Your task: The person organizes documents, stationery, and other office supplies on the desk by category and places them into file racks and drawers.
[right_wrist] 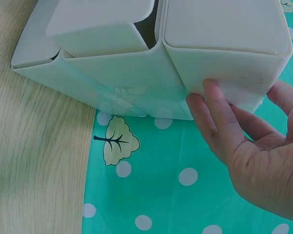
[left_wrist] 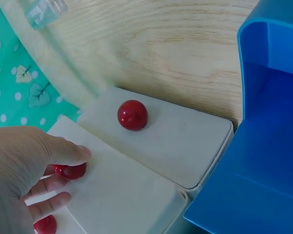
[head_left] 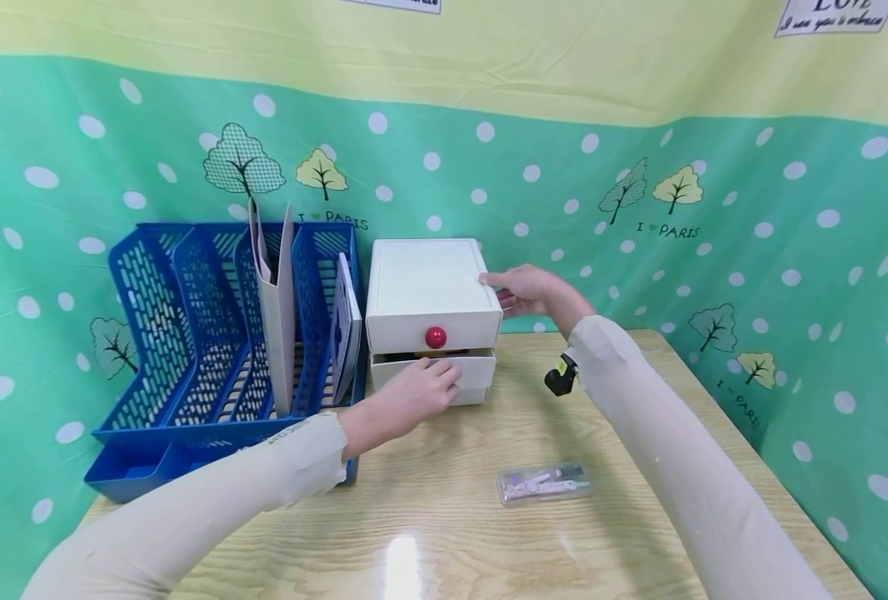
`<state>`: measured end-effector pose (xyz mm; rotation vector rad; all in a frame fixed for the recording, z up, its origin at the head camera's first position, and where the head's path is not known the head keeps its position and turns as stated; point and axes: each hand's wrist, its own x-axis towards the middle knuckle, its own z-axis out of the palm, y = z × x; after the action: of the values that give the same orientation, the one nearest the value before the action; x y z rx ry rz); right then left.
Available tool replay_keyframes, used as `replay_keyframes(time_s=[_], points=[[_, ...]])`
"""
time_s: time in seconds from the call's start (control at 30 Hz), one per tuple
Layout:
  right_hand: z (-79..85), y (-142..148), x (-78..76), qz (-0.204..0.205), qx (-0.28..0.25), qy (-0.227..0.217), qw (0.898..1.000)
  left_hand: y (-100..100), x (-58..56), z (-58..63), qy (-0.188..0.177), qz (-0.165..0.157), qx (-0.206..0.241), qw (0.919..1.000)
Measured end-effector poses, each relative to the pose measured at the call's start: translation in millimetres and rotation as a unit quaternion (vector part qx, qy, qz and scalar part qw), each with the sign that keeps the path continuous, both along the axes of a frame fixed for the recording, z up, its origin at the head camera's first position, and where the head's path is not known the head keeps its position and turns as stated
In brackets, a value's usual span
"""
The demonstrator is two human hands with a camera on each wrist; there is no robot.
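Observation:
A small white drawer cabinet (head_left: 429, 275) with red ball knobs stands on the table. Its middle drawer (head_left: 476, 368) sticks partly out, with a dark gap over its front. My left hand (head_left: 421, 390) is at that drawer front; in the left wrist view its thumb and fingers pinch the middle red knob (left_wrist: 72, 170). The other knobs, such as the lower red knob (left_wrist: 133, 115), are untouched. My right hand (right_wrist: 256, 141) steadies the cabinet's right side near the top, fingers extended against the wall and thumb at the upper edge.
Left of the cabinet, close beside it, stands a blue file rack (head_left: 212, 333) holding white folders (head_left: 277, 333) and a thin booklet (head_left: 345, 325). A clear pencil case (head_left: 543, 484) with stationery lies on the wooden table (head_left: 444, 517). A patterned curtain (head_left: 601, 183) hangs behind.

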<state>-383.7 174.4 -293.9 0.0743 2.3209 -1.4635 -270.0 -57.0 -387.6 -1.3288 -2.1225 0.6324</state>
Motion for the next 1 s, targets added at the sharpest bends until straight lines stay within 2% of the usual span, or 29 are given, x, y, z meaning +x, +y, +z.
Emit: replay_keyframes(time_s=[0.37, 0.67, 1.0], points=[[-1.2, 0.6, -2.6, 0.003, 0.0, -0.003, 1.0, 0.6, -4.6, -4.9, 0.0, 0.014, -0.015, 0.9998], [-1.3, 1.6, -3.0, 0.005, -0.004, -0.001, 1.0, 1.7, -7.5, -7.4, 0.012, 0.002, 0.002, 0.9999], [1.2, 1.5, -0.3, 0.014, -0.005, -0.004, 1.0, 3.9, -10.2, -7.0, 0.019, 0.015, -0.009, 0.9997]])
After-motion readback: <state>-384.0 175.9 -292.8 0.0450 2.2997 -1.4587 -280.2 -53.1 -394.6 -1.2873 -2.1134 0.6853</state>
